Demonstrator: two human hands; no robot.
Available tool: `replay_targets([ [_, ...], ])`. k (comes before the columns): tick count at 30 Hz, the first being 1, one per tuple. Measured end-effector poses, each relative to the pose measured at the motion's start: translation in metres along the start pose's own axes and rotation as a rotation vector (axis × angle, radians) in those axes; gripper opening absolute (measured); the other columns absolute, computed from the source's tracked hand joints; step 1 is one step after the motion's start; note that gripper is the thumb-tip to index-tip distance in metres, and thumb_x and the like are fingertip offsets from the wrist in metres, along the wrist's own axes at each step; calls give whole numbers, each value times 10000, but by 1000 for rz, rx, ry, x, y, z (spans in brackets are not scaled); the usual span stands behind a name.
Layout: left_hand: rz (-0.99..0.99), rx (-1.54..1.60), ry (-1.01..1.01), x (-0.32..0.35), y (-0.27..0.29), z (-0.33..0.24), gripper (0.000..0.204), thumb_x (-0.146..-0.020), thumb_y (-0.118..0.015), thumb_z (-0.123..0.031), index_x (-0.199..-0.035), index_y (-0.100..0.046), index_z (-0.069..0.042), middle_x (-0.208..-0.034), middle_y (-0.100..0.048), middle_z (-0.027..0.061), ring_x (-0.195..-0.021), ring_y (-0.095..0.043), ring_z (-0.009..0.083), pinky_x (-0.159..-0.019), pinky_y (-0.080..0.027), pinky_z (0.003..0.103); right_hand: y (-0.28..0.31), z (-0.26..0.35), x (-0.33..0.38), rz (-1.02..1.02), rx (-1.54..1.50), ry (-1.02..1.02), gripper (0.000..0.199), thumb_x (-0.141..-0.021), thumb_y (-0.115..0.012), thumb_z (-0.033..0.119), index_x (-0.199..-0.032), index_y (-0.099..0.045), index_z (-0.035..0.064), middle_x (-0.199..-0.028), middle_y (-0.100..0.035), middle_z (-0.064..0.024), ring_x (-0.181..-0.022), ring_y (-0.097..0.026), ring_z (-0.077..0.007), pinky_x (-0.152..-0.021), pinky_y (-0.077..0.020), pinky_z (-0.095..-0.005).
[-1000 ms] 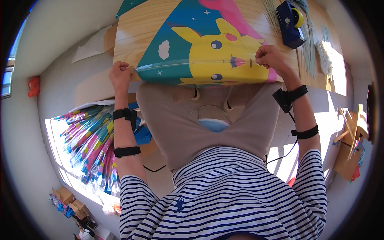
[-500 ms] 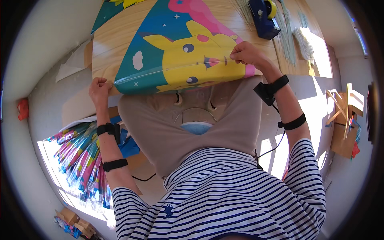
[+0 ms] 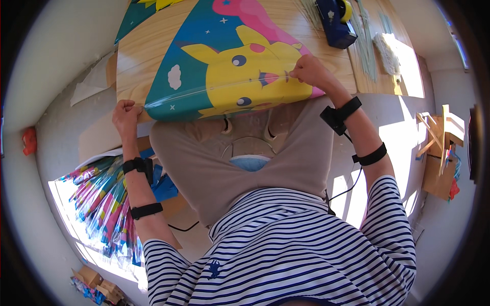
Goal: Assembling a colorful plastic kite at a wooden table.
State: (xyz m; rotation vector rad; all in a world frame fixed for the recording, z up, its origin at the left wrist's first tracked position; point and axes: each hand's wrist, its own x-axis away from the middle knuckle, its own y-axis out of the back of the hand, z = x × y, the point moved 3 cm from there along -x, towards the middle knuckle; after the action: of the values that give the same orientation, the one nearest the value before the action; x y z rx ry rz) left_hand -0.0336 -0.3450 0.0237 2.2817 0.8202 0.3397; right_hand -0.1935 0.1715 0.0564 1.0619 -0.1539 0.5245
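Note:
A triangular printed sheet (image 3: 189, 61), teal, blue and pink with a yellow cartoon figure, lies on the wooden table, its near edge bending down over the table's edge above my lap. A thin clear strip (image 3: 178, 97) runs straight across it; whether it is tape or a slim rod I cannot tell. My left hand (image 3: 125, 116) pinches the strip's left end at the sheet's left corner. At the other end my right hand (image 3: 311, 70) is closed with bent fingers over the figure's yellow face. Its fingertips are partly hidden.
A dark blue tape dispenser (image 3: 337, 25) with a yellow roll stands at the far right, beside thin pale rods (image 3: 365, 51) and a white bundle (image 3: 387, 53). Another printed sheet (image 3: 133, 20) lies far left. Colourful wrapped bundles (image 3: 104, 204) are on the floor at left.
My right hand has shifted slightly to the left over the sheet, and its forearm has moved a little left as well. My left hand stays at the corner.

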Motion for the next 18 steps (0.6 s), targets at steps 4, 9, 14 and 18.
replay_targets([
  [4,-3,-1,-28,2,-1,-4,251,-696,-741,-19,-935,-670,11,-726,-631,30,-628,-573,102,-585,-468,251,-10,-3,0,-116,105,20,308,-790,-742,264,-773,-700,-41,-729,-680,-188,-712,-676,-295,-664,-524,-400],
  [9,-11,21,-31,0,-2,1,248,-702,-740,-23,-937,-669,11,-732,-631,30,-632,-575,103,-582,-467,245,-14,-1,1,-95,216,-74,357,-804,-729,375,-879,-746,26,-912,-720,-205,-900,-694,-371,-788,-537,-450],
  [14,-7,7,-25,-1,-1,4,245,-708,-738,-25,-940,-668,11,-742,-631,29,-635,-577,103,-584,-472,244,-16,-1,-1,-95,237,-84,374,-809,-724,379,-910,-744,20,-935,-720,-213,-913,-694,-387,-790,-539,-463],
  [18,-8,-11,-18,2,-2,-5,248,-707,-736,-22,-944,-671,6,-743,-632,32,-635,-575,103,-582,-470,245,-18,1,0,-110,256,-110,394,-814,-718,382,-939,-739,9,-941,-715,-231,-925,-693,-392,-789,-540,-473],
])
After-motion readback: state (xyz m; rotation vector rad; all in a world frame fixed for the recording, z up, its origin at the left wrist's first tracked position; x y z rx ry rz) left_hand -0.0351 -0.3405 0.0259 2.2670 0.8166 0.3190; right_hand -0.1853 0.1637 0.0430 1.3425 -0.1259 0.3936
